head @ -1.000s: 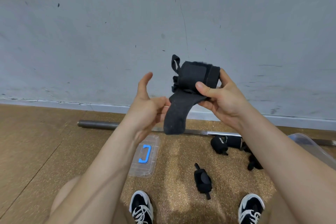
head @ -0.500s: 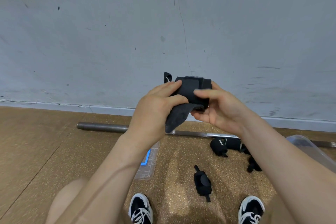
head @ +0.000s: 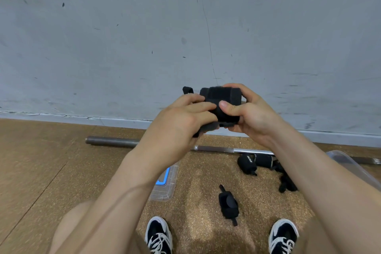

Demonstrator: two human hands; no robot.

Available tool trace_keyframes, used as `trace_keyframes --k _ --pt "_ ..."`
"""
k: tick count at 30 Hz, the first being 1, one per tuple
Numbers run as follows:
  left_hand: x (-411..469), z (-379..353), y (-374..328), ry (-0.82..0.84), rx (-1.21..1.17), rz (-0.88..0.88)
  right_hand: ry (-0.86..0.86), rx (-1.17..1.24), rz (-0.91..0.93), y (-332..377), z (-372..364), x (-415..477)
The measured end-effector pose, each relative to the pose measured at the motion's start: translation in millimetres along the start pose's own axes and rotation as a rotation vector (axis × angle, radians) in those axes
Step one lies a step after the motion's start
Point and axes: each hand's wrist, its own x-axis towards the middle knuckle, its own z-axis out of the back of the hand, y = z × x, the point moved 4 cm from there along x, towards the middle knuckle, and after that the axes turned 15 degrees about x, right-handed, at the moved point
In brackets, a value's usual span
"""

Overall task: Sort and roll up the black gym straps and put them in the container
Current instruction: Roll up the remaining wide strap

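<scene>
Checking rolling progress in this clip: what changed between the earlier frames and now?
The left hand, open a second ago, moved in and now holds the black gym strap with the right hand, whose grip stayed on. The hanging tail has been wound up; only a short end shows. The rolled strap on the floor, the barbell and the clear lid stayed put.

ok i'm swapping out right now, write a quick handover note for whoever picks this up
Left hand: grips the loose tail of the held strap.
Right hand: grips its nearly finished roll, in the air.
Done: one rolled strap lies on the floor between the shoes.
Left: finish this roll, deal with the strap pile by the bar, put everything in the clear container at right; its contents are hidden.
</scene>
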Motion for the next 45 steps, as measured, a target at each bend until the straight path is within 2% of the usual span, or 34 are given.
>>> trace_keyframes --k 5,7,12,18,24,26,31,36,40,45 --pt "-1 2 -5 -0.022 0.024 -0.061 0.041 -0.081 0.038 -4 -3 -3" --pt "-1 4 0 -0.016 0.014 -0.026 0.083 -0.15 0.036 -6 -6 -5" --pt "-1 -1 11 0.007 -0.046 0.117 0.162 -0.248 0.017 -4 -12 -13" --pt "-1 -3 23 -0.026 -0.167 0.291 0.212 -0.147 -0.155 -6 -17 -17" --pt "-5 -8 39 0.004 -0.519 0.636 0.25 -0.284 -0.009 -7 -25 -25" --pt "-4 -10 41 0.025 -0.6 0.697 0.248 -0.29 0.018 -6 -27 -25" --pt "-3 -12 41 0.085 -0.625 0.678 0.315 -0.396 0.03 -6 -26 -22" --pt "-10 -21 40 0.251 -0.85 0.814 0.381 -0.494 0.079 -7 -25 -20" --pt "-8 -24 38 0.17 -0.934 0.832 0.38 -0.559 0.129 -5 -21 -19" --pt "-8 -28 35 0.158 -0.861 0.796 0.318 -0.498 0.063 -2 -15 -20"
